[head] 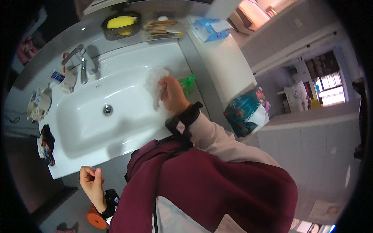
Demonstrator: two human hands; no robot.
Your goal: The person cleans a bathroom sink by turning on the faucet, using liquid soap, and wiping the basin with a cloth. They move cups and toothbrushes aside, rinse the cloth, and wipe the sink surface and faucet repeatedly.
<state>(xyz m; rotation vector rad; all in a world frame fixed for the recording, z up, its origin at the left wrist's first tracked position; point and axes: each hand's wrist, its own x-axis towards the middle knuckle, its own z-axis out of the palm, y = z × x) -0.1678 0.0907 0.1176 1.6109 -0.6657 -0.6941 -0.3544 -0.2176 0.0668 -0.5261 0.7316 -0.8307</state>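
My right hand (174,94) is over the right side of the white ceramic sink (116,134), its fingers pinching a crumpled white tissue or thin cloth (154,83). Motion blurs the tissue's edges. Just beyond that hand stands a clear bottle with a green pump top (190,81), partly hidden behind the fingers. My left hand (92,182) hangs off the sink's front edge at the lower left, fingers curled in, thumb up, with nothing visible in it. Dark straps circle both wrists.
A chrome faucet (84,65) rises at the back left beside cups (65,80). Behind the basin sit a yellow sponge (121,22) in a dark dish and a tray of brushes (163,29). Tissue packs, one blue (208,30), one teal (243,109), line the right ledge. A dark patterned cloth (46,145) lies left.
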